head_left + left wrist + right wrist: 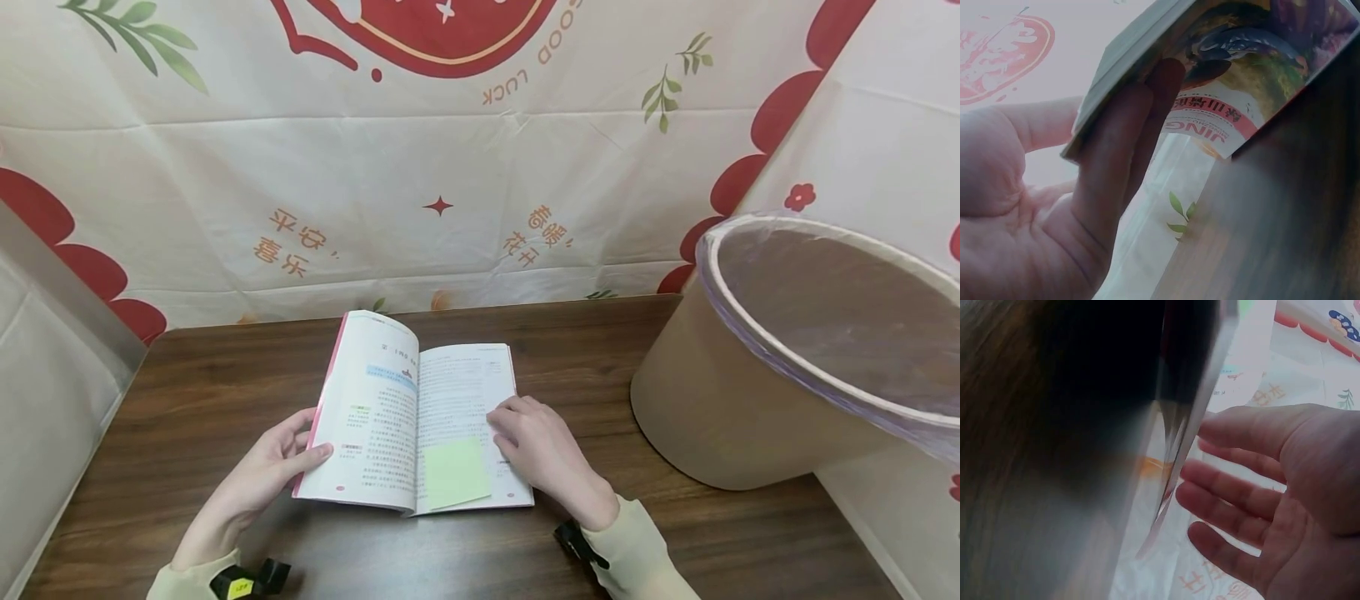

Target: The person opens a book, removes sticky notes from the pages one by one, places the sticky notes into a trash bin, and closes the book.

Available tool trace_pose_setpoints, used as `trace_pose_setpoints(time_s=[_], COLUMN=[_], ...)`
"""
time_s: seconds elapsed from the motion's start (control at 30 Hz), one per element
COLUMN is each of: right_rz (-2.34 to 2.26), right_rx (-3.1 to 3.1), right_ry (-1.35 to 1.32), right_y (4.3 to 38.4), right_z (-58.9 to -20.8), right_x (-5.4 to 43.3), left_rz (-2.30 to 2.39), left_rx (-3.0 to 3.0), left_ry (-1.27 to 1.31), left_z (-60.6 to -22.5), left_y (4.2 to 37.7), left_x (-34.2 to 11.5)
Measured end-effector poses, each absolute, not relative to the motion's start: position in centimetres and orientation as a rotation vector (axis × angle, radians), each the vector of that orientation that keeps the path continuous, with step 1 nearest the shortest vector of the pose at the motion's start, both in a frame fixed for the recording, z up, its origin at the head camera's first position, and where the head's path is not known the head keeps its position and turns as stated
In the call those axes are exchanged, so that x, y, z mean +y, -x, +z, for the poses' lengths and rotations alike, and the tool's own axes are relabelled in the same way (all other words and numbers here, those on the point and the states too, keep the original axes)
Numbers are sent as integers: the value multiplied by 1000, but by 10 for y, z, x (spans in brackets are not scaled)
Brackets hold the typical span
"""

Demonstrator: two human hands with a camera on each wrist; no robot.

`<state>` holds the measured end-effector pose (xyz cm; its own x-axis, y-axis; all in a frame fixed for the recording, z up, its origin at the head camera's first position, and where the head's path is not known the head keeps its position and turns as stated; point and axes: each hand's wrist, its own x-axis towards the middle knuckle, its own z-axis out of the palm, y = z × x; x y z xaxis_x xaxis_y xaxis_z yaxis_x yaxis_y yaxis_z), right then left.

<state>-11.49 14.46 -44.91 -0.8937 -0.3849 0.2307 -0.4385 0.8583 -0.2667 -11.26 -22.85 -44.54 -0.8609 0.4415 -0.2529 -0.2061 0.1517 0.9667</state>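
Observation:
An open book (pixel 375 417) stands over the middle of the wooden table, its left half raised and its right half lying lower. My left hand (pixel 264 468) grips the left edge, thumb on the page and fingers behind the cover. The left wrist view shows the colourful printed cover (pixel 1260 81) pinched there. A pale green sticky note (pixel 457 473) lies on the lower right page. My right hand (pixel 543 446) rests at the right page's outer edge. In the right wrist view its relaxed fingers (pixel 1229 487) touch or nearly touch the page edges (pixel 1200 406).
A large beige bin (pixel 712 408) with a plastic-wrapped rim stands at the right, leaning over the table (pixel 202 383). Behind hangs a white cloth (pixel 405 183) with red prints. A pale panel (pixel 52 375) borders the left side. Both wrists wear black straps.

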Motion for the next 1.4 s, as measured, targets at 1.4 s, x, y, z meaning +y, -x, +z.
trace_pose_setpoints(time_s=[1.4], right_rz=[240], right_rx=[-2685], right_ry=[-1260], right_y=[101], right_z=[-444], right_x=[144], left_rz=[1865], left_rx=[2050], left_ry=[-165], left_z=[-428], left_y=[96], left_x=[-185])
